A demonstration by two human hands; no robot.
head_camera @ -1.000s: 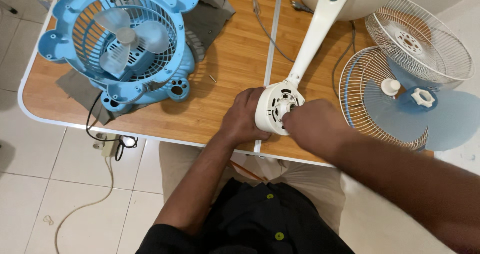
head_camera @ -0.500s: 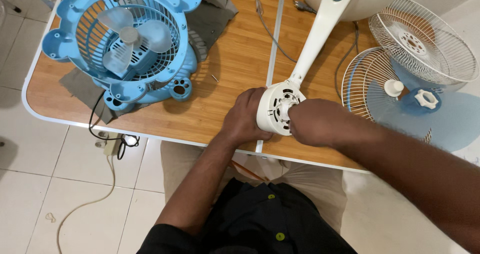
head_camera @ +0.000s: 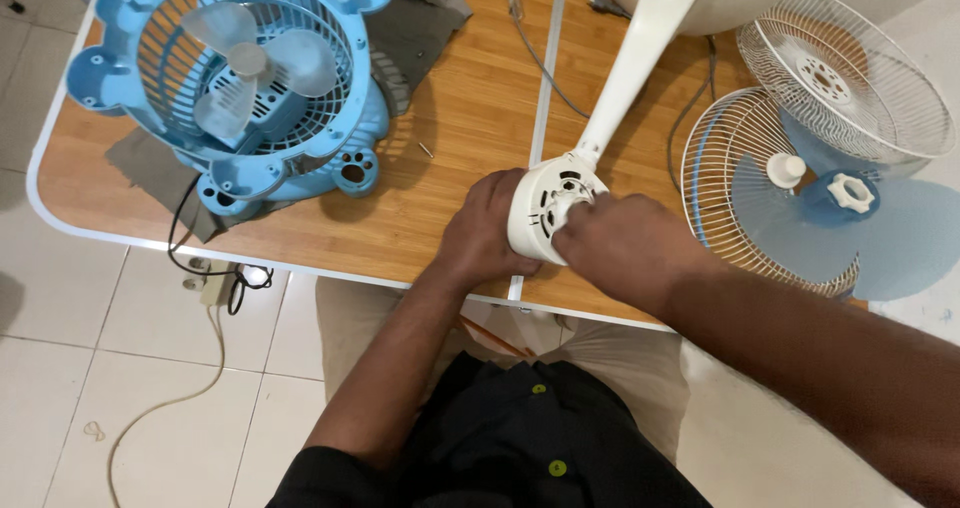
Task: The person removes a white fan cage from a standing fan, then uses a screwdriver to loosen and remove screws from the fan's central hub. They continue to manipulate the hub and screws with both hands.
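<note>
Two fans, two grilles, one blade.

A wooden table stands on a pale tiled floor.

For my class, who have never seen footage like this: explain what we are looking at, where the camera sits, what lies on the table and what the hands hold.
The camera is worn on a person's head and looks down at their own two bare hands. The left hand grips the side of a white round fan motor housing on a long white stem; the right hand has its fingers at the housing's face. On the wooden table lie a small blue fan, two white wire guards and a blue fan blade.
</note>
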